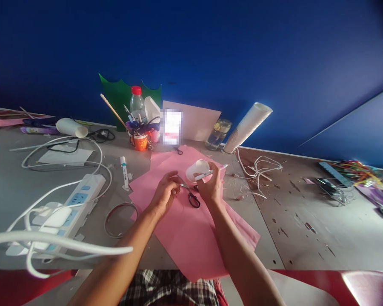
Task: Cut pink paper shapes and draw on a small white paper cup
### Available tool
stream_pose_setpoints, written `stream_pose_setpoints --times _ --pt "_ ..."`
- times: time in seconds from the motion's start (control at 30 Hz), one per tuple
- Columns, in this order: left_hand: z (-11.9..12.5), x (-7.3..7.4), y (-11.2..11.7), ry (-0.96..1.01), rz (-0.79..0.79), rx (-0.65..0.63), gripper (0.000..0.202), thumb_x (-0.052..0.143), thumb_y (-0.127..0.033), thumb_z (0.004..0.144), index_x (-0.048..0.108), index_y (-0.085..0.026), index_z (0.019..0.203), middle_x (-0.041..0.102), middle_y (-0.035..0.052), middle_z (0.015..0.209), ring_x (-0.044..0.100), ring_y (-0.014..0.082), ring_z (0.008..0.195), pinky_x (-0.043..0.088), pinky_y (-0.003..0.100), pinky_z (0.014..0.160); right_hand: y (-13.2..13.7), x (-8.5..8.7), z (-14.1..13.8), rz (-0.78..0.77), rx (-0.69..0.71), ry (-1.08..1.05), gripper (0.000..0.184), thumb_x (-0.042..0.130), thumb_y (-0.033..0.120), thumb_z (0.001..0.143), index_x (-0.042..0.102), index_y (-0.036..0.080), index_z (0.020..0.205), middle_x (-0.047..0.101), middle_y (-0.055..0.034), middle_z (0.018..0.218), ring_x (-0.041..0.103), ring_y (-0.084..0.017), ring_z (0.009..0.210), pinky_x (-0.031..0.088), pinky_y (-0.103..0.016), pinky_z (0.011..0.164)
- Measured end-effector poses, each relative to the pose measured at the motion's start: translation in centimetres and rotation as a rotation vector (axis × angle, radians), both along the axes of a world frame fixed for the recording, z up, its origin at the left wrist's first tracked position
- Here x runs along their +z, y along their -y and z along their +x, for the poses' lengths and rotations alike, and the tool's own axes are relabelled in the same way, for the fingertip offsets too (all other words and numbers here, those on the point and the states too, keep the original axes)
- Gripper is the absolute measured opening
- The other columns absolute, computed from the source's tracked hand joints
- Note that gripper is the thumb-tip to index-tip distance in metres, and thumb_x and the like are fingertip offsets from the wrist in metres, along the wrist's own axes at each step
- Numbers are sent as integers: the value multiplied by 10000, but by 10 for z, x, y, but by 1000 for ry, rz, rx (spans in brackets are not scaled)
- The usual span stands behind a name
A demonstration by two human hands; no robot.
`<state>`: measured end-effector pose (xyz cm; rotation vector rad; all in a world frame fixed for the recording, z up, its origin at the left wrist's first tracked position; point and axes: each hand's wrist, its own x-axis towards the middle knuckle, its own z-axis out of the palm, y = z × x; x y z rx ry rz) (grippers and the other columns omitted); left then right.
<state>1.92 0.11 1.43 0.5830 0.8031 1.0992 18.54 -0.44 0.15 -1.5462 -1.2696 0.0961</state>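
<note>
My right hand [212,187] is closed around a white paper cup [196,169] and a marker pen [210,171] with a pink tip, both held above a large pink paper sheet [185,238]. My left hand [164,192] rests on the pink sheet with its fingers curled and their tips next to small black-handled scissors [191,196] lying between the two hands. Whether the left fingers grip the scissor blades is unclear.
A white power strip [73,206] with thick white cables lies at the left, a wire ring [120,219] beside the pink sheet. A white marker [124,170], a cluttered pen holder [140,138], a bottle [137,104], a glass jar [218,134] and a stack of paper cups [247,126] stand behind. White cords [258,168] lie right.
</note>
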Motion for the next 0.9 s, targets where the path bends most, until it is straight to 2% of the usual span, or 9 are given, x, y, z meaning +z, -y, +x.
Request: stream_pose_setpoints --times 0.1,0.2,0.43,0.5,0.57,0.67,0.73,0.8,0.9 --pt "1 -5 -4 22 33 117 559 533 -14 472 629 -150 1005 614 -37 744 471 53 564 347 193 554 0 -5 -4 14 31 38 494 658 310 730 528 222 1199 667 -104 1141 637 -287 1063 524 -480 937" --pt "0 -6 -7 20 48 186 511 512 7 456 633 -154 926 599 -36 772 521 54 625 380 185 602 0 -8 -8 14 76 62 511 651 289 740 521 218 1229 668 -111 1156 646 -279 1046 544 -457 902" --pt "-6 6 -10 82 -1 287 406 719 -49 588 598 -187 951 627 -17 891 645 89 714 505 245 707 -3 -13 -12 76 150 103 530 677 256 719 547 209 1230 659 -128 1185 631 -286 1087 550 -449 917" --pt "-9 8 -11 115 -30 320 414 746 -71 605 587 -188 969 632 -16 875 658 99 709 514 240 676 -5 -14 -12 86 159 79 529 679 250 722 543 213 1232 654 -122 1182 627 -277 1075 560 -429 886" --pt "-12 11 -13 136 -58 346 417 755 -80 613 568 -190 969 644 -13 853 650 99 671 497 221 608 -8 -16 -12 60 184 37 535 662 225 720 533 208 1239 653 -115 1164 627 -261 1033 574 -382 792" --pt "-15 15 -14 139 -81 373 419 754 -91 621 539 -193 966 676 0 820 603 85 582 426 193 503 -12 -18 -14 12 213 -24 554 633 202 706 524 194 1250 651 -115 1146 621 -241 968 553 -315 648" --pt "-15 17 -15 120 -83 367 408 747 -105 623 534 -190 961 691 8 783 548 71 514 359 182 448 -15 -19 -15 8 221 -48 552 620 200 697 531 192 1241 650 -114 1142 618 -233 948 535 -298 613" --pt "-15 18 -14 88 -77 345 389 746 -128 627 545 -183 955 697 13 757 498 57 473 304 175 419 -16 -18 -14 27 213 -52 533 616 205 693 545 197 1222 647 -108 1135 616 -231 959 541 -311 654" --pt "-14 18 -13 49 -77 311 355 754 -167 634 573 -172 939 684 3 736 465 46 462 280 173 413 -18 -15 -9 99 145 -52 482 634 247 722 553 210 1196 636 -94 1115 606 -238 1012 546 -383 821"
